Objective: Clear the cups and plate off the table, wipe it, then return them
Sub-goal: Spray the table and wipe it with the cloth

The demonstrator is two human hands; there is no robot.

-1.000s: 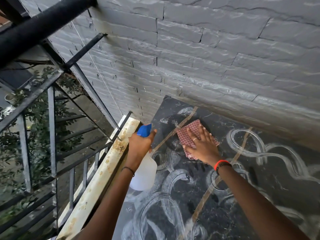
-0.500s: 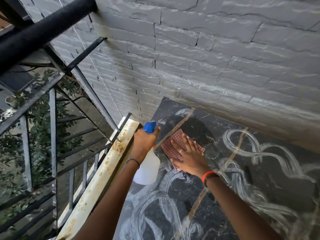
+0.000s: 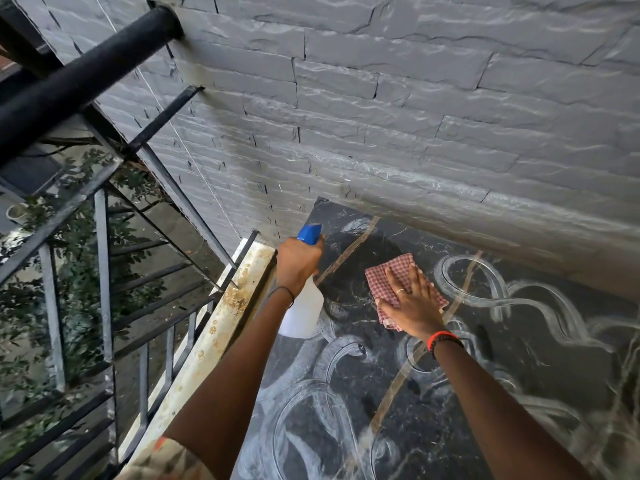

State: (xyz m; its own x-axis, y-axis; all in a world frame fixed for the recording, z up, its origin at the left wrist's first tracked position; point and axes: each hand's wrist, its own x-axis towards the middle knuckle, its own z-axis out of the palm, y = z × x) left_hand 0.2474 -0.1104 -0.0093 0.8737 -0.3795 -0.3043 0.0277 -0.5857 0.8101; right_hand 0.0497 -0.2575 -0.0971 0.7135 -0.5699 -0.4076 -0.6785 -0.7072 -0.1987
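Observation:
The table has a dark marble-look top streaked with curved whitish wipe marks. Flat on its far left part lies a red-and-white checked cloth, and my right hand presses on it with straight fingers. My left hand grips a white spray bottle with a blue nozzle, held at the table's left edge. No cups or plate are in view.
A grey brick wall runs right behind the table. A rusty cream ledge borders the table's left side. Beyond it stand black metal railings and a thick black pipe, with foliage below.
My right hand slid the cloth left toward the bottle, then back to the right and slightly away from me. The left hand with the bottle stayed in place.

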